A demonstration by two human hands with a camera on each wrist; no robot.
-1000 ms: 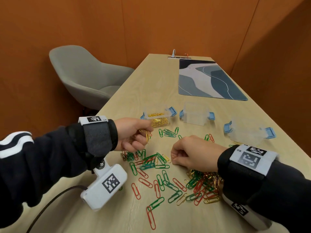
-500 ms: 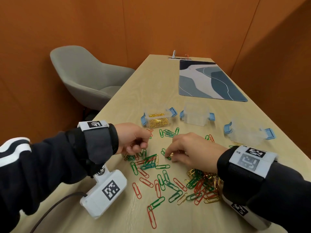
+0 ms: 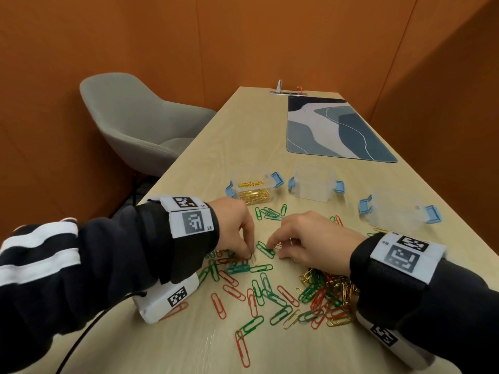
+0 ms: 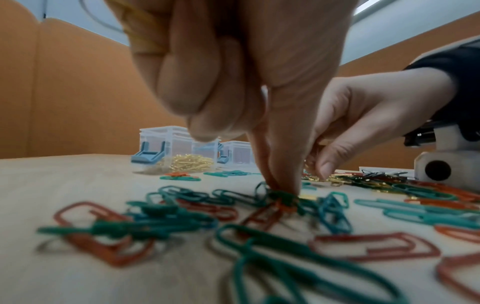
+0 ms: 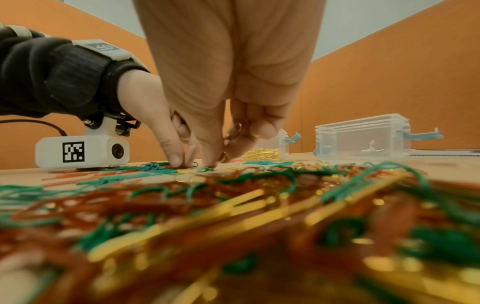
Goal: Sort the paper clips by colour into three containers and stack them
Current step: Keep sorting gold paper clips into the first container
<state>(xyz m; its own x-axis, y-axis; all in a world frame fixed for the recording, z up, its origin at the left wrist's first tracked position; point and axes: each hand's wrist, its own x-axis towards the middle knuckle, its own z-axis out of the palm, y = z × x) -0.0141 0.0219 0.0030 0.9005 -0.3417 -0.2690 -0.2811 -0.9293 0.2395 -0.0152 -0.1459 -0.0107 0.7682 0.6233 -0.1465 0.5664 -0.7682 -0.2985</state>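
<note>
Red, green and gold paper clips (image 3: 256,290) lie scattered on the wooden table (image 3: 243,136), with a dense heap (image 3: 326,295) under my right wrist. Three clear containers with blue latches stand behind them: the left one (image 3: 252,188) holds gold clips, while the middle one (image 3: 314,184) and the right one (image 3: 399,209) look empty. My left hand (image 3: 251,255) pinches thumb and index finger down into a tangle of green and red clips (image 4: 281,197), where a gold clip (image 4: 309,197) lies. My right hand (image 3: 274,251) keeps gold clips (image 5: 235,131) in its curled fingers and touches the table with its thumb and index finger.
A blue-grey desk mat (image 3: 337,130) lies further up the table. A grey chair (image 3: 135,125) stands off the table's left edge. Orange walls close in on both sides. The left wrist camera (image 3: 164,300) sits low over the table.
My left hand has come back from the gold-clip container and dropped to the loose clips. My right hand has uncurled its index finger and reached left towards the left hand.
</note>
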